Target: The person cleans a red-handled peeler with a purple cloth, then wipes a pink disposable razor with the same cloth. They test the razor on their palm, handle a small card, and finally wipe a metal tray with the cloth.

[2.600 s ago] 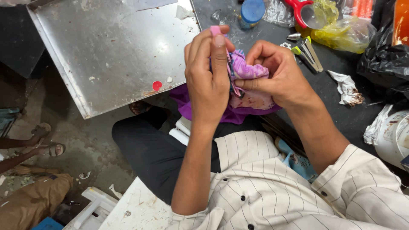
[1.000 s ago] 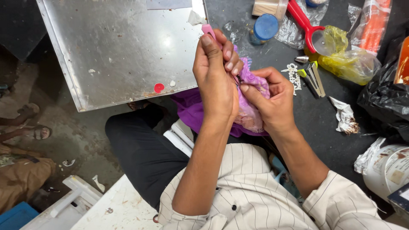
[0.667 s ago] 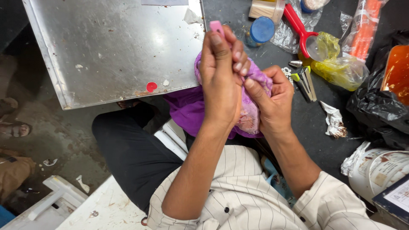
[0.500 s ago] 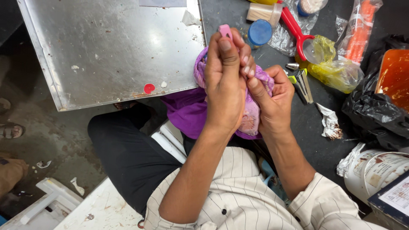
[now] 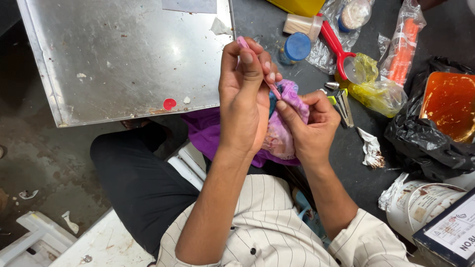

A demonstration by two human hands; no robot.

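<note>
Our left hand (image 5: 243, 104) has its fingers closed around a thin pink tool (image 5: 273, 91), tip pressed into the purple cloth bundle (image 5: 286, 123). Our right hand (image 5: 309, 129) is curled shut around that bundle, thumb and forefinger pinching its top, held above our lap between the two hands. We judge the work mid-way: the tool is engaged, the cloth not yet set down. Beyond lie the steel tray (image 5: 123, 59), a blue-capped jar (image 5: 296, 48), a red-handled strainer (image 5: 341, 54) and a black bag holding an orange tray (image 5: 448, 111)

Left hand (image 5: 243, 101), right hand (image 5: 310, 129) pinch purple cloth (image 5: 283, 129).
</note>
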